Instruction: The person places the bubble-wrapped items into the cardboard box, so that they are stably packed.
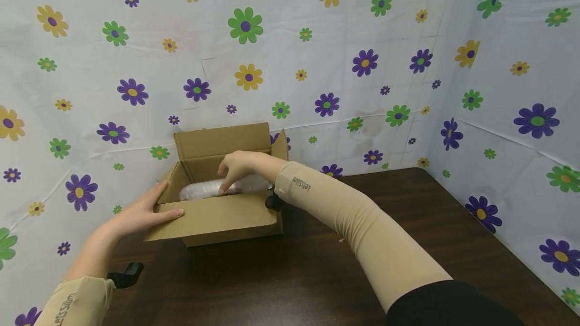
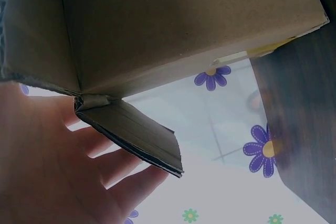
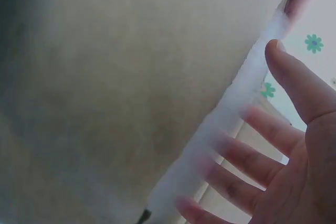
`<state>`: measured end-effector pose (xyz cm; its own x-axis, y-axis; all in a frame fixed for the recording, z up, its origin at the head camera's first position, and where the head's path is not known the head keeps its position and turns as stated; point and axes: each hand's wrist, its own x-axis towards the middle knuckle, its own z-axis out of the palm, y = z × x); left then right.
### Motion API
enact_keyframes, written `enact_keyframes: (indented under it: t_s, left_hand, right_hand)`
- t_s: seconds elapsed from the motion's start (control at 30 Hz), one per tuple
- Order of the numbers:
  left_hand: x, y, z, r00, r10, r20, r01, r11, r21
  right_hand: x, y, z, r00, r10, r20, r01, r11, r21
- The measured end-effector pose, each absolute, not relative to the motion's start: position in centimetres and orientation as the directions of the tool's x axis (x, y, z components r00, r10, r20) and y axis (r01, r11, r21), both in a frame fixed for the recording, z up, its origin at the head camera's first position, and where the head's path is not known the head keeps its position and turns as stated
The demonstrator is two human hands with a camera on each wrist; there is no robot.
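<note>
An open cardboard box stands on the table with its flaps spread. Inside, near the top, lies a long bundle in clear bubble wrap; what is wrapped cannot be made out. My left hand holds the box's left front corner, thumb on the front flap. In the left wrist view its fingers lie behind a side flap. My right hand reaches in over the bundle. The right wrist view shows its fingers spread and blurred at the bubble wrap, the thumb apart.
The dark wooden table extends to the right and in front of the box. A white flower-print sheet hangs close behind the box and along the right side. The raised back flap stands near it.
</note>
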<state>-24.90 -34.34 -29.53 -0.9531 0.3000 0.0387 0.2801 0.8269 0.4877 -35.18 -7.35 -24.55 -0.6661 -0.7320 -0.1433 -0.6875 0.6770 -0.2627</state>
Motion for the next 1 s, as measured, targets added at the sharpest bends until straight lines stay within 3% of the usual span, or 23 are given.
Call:
enact_keyframes:
  t_s: [0.23, 0.67, 1.0]
  left_hand:
    - [-24.6, -34.3, -29.4, -0.953, 0.299, 0.043, 0.282, 0.827, 0.486]
    - [-24.7, -34.1, -28.3, -0.955, 0.295, 0.029, 0.282, 0.874, 0.396]
    - [-24.0, -34.2, -26.6, -0.955, 0.293, 0.044, 0.288, 0.883, 0.37]
  right_hand:
    - [-34.9, -6.8, -24.0, -0.679, -0.721, -0.136, -0.678, 0.688, -0.259]
    - [-34.0, -3.0, -20.2, -0.588, -0.809, 0.008, -0.768, 0.555, -0.321]
    - [-33.8, 3.0, -17.9, -0.635, -0.752, 0.179, -0.73, 0.508, -0.457]
